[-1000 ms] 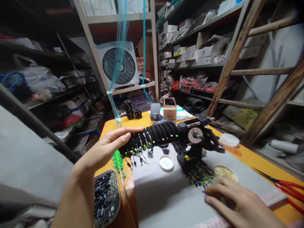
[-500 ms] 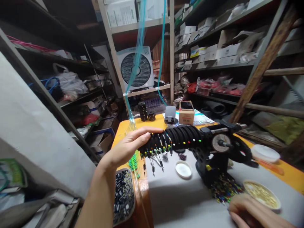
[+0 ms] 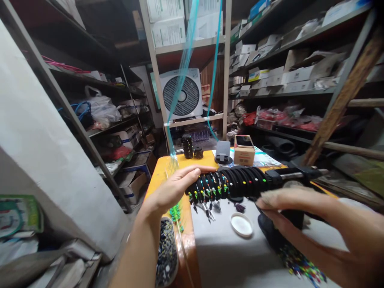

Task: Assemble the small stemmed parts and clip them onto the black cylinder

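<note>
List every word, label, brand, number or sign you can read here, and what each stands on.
No text reads clearly.
White boxes, top centre: print too blurred.
Small cardboard box: markings too small.
Fan: top-edge lettering too small.
Right-hand white cartons: marks too small.
Green packet: any print too blurred.

The head camera looks forward over the table (image 3: pixel 207 160).
</note>
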The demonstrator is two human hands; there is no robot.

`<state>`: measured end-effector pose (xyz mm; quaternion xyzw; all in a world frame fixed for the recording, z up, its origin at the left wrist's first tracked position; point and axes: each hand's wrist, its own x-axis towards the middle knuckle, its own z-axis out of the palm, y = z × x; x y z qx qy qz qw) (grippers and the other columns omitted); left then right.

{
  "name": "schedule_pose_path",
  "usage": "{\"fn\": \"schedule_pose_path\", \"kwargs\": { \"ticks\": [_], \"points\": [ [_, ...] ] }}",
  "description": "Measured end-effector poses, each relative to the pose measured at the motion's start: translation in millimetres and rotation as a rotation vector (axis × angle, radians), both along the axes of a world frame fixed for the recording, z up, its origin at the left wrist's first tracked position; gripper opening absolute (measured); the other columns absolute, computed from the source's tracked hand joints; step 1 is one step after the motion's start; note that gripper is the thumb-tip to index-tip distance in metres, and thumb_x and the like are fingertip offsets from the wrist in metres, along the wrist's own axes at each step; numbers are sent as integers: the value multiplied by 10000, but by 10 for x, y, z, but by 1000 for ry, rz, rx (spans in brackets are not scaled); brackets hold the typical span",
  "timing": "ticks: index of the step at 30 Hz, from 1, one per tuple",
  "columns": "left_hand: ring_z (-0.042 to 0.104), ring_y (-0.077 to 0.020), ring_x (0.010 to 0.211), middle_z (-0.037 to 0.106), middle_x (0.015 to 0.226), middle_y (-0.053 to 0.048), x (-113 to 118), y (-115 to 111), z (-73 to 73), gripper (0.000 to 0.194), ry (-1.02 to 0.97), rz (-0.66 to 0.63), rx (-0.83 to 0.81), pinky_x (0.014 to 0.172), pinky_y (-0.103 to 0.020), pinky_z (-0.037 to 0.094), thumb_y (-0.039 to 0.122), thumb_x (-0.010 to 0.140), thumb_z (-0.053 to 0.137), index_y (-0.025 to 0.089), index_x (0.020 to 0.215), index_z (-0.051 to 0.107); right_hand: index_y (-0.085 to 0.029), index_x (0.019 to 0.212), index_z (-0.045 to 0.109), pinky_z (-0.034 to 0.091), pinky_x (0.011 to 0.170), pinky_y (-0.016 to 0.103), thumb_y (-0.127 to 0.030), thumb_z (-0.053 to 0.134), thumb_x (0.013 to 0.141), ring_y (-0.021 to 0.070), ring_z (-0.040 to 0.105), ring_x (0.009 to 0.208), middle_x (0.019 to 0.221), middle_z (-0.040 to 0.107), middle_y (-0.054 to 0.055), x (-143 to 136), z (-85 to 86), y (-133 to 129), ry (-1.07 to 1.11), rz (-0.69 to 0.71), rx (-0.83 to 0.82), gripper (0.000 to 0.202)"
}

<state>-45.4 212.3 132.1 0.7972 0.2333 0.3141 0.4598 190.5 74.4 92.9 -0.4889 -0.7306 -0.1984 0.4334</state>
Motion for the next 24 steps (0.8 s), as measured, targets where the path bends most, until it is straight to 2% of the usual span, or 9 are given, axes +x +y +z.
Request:
{"fn": "schedule_pose_path", "kwargs": {
  "ticks": [3, 6, 8, 13, 18, 24],
  "points": [
    [554, -175, 1276, 686, 1315, -5, 5, -20, 15, 331, -8, 0, -2, 1104, -267, 360, 322, 1012, 449, 220, 1209, 694, -263, 1070, 588, 566, 825, 268, -188, 562, 948, 167, 733, 841, 974, 750, -23, -208, 329, 197, -82, 55, 101, 145],
    [559, -166, 1271, 682, 1326, 25, -1, -10, 3, 321, -19, -15, 0, 1104, -259, 359, 324, 1012, 459, 254, 1227, 687, -215, 1041, 563, 553, 752, 204, -122, 533, 961, 128, 713, 802, 930, 732, -3, -341, 457, 348, -153, 163, 133, 127],
    [560, -157, 1268, 679, 1333, 47, -8, 5, -11, 315, -29, -24, 4, 1102, -250, 357, 332, 1011, 469, 281, 1236, 683, -200, 1029, 560, 551, 719, 198, -104, 529, 958, 124, 700, 762, 906, 723, 6, -375, 466, 407, -185, 197, 150, 123],
    [560, -172, 1271, 683, 1327, 54, -17, 24, -37, 311, -39, -35, -4, 1113, -274, 357, 344, 1006, 477, 295, 1229, 688, -188, 1077, 564, 562, 757, 217, -71, 529, 949, 146, 704, 803, 948, 725, 23, -365, 440, 460, -202, 224, 143, 177],
    [531, -205, 1305, 690, 1314, 51, -7, 36, -54, 320, -39, -32, -15, 1121, -306, 358, 392, 993, 480, 310, 1210, 700, -176, 1137, 564, 544, 886, 227, -79, 527, 955, 146, 700, 882, 995, 721, 26, -352, 452, 477, -229, 262, 79, 210],
    [534, -208, 1287, 668, 1333, 2, -1, -1, -13, 318, -12, -11, -34, 1112, -318, 349, 354, 996, 459, 255, 1217, 665, -182, 1116, 554, 528, 845, 218, -35, 499, 943, 129, 676, 860, 968, 695, 13, -334, 461, 491, -274, 300, 52, 234]
  ]
}}
